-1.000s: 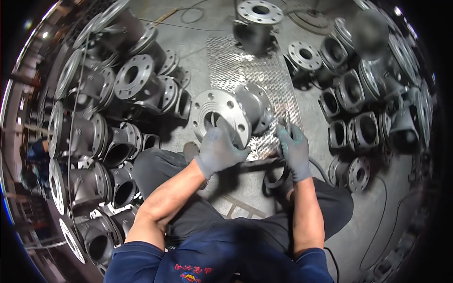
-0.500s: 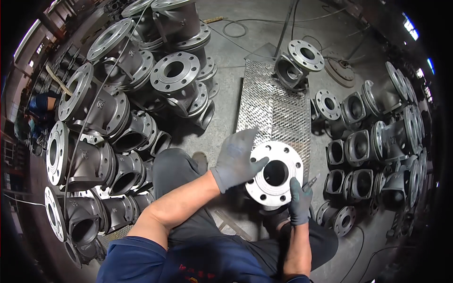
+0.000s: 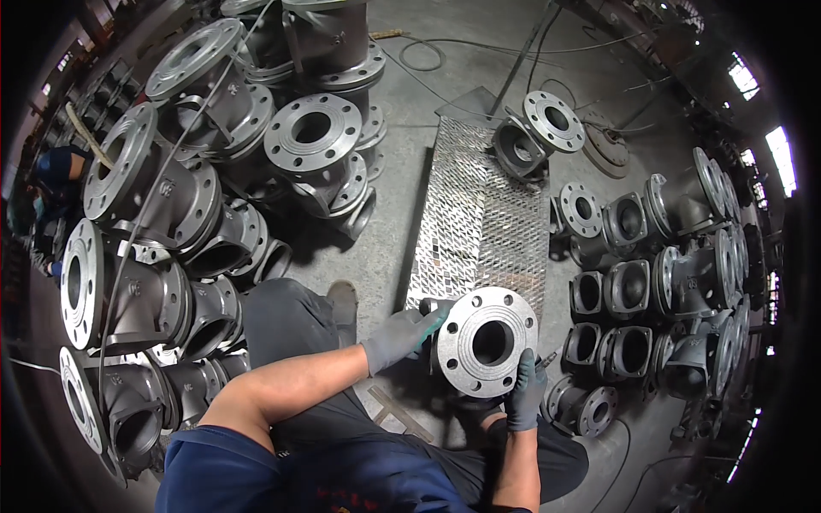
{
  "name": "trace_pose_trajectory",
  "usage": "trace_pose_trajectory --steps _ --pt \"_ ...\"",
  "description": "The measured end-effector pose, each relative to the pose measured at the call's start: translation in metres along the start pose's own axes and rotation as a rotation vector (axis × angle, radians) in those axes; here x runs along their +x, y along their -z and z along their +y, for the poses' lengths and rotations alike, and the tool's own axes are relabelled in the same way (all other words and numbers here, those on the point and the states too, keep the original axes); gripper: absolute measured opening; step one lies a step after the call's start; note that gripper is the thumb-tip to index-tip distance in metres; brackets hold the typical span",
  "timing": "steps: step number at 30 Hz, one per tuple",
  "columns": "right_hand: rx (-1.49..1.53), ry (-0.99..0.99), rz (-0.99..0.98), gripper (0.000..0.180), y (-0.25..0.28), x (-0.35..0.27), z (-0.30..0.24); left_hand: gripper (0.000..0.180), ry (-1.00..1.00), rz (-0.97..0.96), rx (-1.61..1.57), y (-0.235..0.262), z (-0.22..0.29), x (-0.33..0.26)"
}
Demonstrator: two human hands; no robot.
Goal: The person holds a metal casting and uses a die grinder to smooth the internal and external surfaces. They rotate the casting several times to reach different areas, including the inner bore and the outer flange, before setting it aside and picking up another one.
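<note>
The valve [image 3: 466, 346] is at the near end of the desk [image 3: 453, 222], its flange [image 3: 493, 380] turned up; what bears it from below is hidden. Off the desk's near left corner, the gloved left hand [image 3: 406, 339] meets the flange's edge; I cannot tell whether it grips or only steadies. Off the near right corner, the gloved right hand [image 3: 525, 393] is clenched on a slim tool [image 3: 550, 359], its fingertips against the rim.

The valve looks heavy and wide at the top, so I'd bear its weight from low down with both hands and angle the tool away from the machined face.

That face is pale and round, with fine rings about a dark centre hole and bolt holes spaced along the edge.
</note>
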State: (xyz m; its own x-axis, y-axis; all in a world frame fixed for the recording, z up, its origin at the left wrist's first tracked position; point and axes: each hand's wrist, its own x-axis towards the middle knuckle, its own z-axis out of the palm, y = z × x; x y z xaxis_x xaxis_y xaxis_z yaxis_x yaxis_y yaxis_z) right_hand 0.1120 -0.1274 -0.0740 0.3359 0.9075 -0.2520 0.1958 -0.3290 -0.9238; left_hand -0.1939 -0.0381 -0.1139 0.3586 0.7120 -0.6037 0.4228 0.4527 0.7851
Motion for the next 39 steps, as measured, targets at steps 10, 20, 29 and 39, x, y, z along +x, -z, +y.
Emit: trace_pose_trajectory --steps 10,20,29,39 --pt "-0.148 0.158 0.156 0.051 -0.033 -0.021 -0.031 0.041 -0.251 -0.220 -1.007 -0.002 0.058 -0.012" --pt "0.407 0.410 -0.124 0.044 -0.138 0.012 -0.260 0.044 -0.872 0.298 -0.875 0.135 0.146 -0.122" --pt "0.007 0.351 -0.285 0.047 -0.254 0.078 -0.356 0.025 -0.971 0.739 -1.261 0.308 0.167 -0.058" --pt "0.090 0.043 -0.224 0.050 -0.088 0.051 -0.246 0.032 -0.991 1.024 -0.992 0.348 0.161 -0.048"
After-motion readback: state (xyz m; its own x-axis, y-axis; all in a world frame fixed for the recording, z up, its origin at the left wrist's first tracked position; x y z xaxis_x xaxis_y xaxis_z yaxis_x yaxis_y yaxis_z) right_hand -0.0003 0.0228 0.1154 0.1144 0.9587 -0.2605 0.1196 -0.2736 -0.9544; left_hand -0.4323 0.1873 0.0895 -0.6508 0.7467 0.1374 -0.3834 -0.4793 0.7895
